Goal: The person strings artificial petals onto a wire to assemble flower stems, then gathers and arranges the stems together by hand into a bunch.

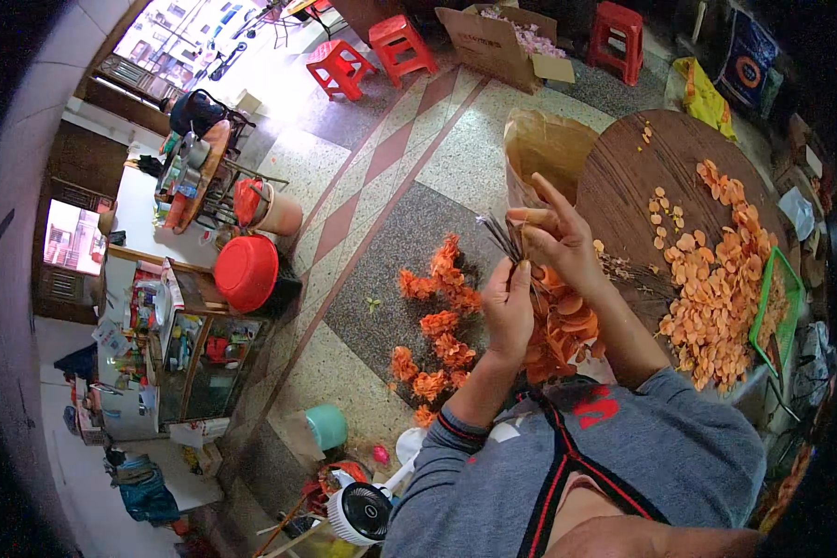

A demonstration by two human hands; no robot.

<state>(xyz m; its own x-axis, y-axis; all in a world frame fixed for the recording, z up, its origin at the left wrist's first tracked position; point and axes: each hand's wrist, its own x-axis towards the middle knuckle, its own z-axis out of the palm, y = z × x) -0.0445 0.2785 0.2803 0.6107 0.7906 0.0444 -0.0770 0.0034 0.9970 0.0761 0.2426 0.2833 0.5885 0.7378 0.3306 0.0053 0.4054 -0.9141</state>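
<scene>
My left hand [509, 312] is closed round a bundle of thin dark stems [502, 238], whose ends point up and away from me. Bunched orange artificial flowers [565, 325] hang below the stems, between my forearms. My right hand [565, 240] is at the stems, thumb and a finger drawn together while another finger sticks up; whatever it pinches is too small to make out. On the round brown table [623, 172] to my right lie many loose orange petals [702, 298], with a heap of thin stems [637, 272] near its edge.
Finished-looking orange flower sprays [446, 321] lie on the floor at left. Beyond my hands stands a brown paper bag [539, 139]. A green basket [777, 307] sits at the table's right edge. Red stools [403, 46], a cardboard box [488, 46] and a white fan [358, 513] stand around.
</scene>
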